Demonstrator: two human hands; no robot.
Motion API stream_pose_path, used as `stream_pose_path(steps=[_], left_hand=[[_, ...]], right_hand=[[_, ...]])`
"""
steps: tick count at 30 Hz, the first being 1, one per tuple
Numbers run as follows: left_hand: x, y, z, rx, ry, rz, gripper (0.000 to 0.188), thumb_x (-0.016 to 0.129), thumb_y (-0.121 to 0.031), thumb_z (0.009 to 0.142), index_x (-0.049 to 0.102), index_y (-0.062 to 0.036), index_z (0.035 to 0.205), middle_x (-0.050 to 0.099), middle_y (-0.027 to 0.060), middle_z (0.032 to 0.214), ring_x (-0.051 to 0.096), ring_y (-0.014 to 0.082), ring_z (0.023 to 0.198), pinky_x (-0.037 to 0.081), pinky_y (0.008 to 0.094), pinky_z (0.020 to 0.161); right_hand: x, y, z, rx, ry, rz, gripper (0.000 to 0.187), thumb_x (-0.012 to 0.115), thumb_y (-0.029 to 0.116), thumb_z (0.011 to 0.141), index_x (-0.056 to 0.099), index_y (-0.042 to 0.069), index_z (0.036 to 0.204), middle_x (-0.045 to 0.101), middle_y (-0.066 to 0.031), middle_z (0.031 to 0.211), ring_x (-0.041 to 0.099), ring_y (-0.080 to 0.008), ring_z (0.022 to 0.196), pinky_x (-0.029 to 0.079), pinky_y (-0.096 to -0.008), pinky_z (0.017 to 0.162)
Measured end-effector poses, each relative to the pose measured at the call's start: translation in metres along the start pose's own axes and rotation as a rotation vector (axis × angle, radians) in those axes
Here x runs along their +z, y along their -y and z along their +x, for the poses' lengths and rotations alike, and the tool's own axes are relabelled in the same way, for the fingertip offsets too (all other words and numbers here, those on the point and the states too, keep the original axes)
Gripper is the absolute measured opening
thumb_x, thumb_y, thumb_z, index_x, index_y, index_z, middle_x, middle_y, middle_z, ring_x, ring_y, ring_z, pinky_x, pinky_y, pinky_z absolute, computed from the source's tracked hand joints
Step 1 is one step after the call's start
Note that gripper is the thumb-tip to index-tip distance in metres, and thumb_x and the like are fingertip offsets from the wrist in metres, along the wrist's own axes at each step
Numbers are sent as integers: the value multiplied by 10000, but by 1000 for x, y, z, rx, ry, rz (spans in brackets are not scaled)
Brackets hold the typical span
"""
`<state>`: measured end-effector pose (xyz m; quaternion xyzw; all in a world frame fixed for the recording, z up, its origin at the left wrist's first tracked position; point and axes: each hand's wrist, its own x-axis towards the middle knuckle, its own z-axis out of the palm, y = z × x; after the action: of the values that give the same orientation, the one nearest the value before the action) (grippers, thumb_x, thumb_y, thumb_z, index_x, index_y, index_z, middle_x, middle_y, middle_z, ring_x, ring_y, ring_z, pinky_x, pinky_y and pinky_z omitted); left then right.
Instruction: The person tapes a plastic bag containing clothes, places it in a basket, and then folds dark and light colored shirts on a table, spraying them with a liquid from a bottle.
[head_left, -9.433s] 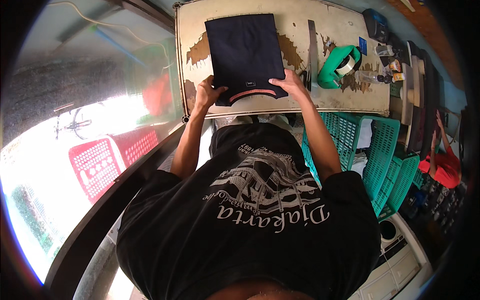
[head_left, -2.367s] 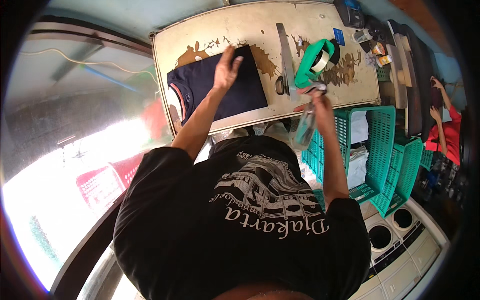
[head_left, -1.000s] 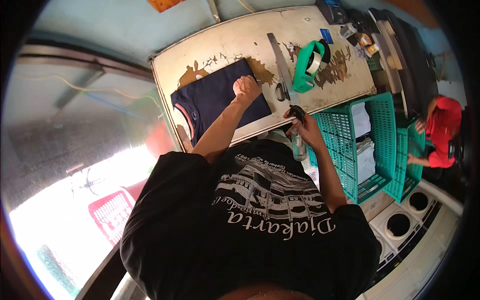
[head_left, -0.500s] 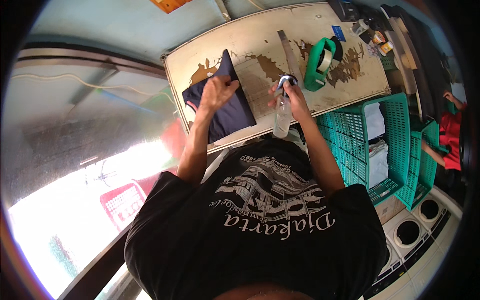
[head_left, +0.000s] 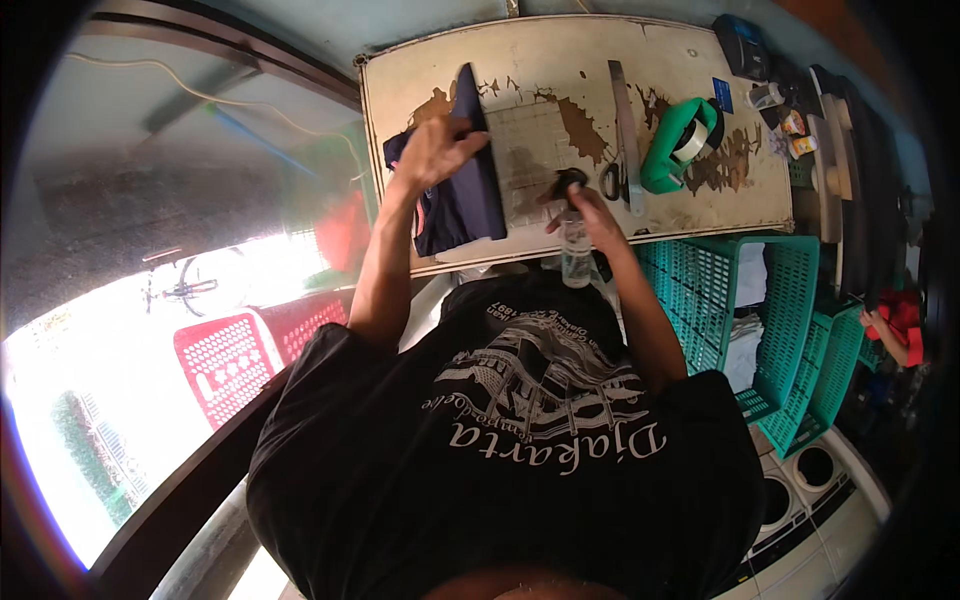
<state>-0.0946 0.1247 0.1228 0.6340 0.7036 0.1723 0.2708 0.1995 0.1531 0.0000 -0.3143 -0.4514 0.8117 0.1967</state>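
My left hand is over a folded dark navy cloth at the left of the worn table, its fingers bent onto the upper part. The cloth's right side forms a long straight fold, and some pinkish colour shows at its left edge. In my right hand is a clear spray bottle with a dark top, hanging at the table's front edge with its base toward me. The fingers wrap round the bottle's head and are slightly blurred.
Right of the bottle lie black-handled scissors, a long metal ruler and a green tape dispenser. Small containers crowd the table's far right. Green plastic baskets stand at right; beyond is a person in red.
The view has shifted. My left hand and the navy cloth have moved left on the table, and the cloth's right part looks narrower. The spray bottle stays in my right hand. Scissor handles now show.
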Motion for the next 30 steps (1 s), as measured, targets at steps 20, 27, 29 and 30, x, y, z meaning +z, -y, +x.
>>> stream_pose_path(steps=[20, 27, 29, 30], left_hand=[[106, 62, -74, -45, -244, 30, 481, 865, -132, 567, 608, -90, 971, 619, 100, 989, 580, 315, 982, 467, 428, 823], [106, 110, -150, -328, -134, 240, 786, 875, -73, 501, 473, -189, 1167, 429, 84, 1197, 440, 338, 1138, 408, 510, 843], [115, 125, -153, -332, -188, 303, 609, 813, -35, 582, 537, -187, 1103, 454, 69, 1179, 453, 323, 1125, 409, 503, 846], [102, 117, -152, -277, -163, 224, 493, 781, -24, 612, 576, -177, 1034, 470, 59, 1164, 459, 313, 1121, 408, 502, 849]], right_hand=[[57, 98, 33, -250, -92, -271, 354, 610, 352, 948, 624, 14, 1051, 661, -105, 937, 667, -157, 683, 543, -283, 573], [110, 67, 32, -428, 98, -1159, 482, 693, 497, 826, 598, 37, 937, 662, -149, 857, 652, -352, 790, 523, -408, 676], [99, 62, 19, -375, 32, -1194, 476, 708, 446, 833, 596, 11, 992, 662, -145, 886, 656, -335, 821, 519, -392, 721], [92, 61, 13, -342, 23, -1162, 522, 714, 461, 815, 588, 6, 1037, 665, -156, 923, 659, -343, 843, 524, -398, 749]])
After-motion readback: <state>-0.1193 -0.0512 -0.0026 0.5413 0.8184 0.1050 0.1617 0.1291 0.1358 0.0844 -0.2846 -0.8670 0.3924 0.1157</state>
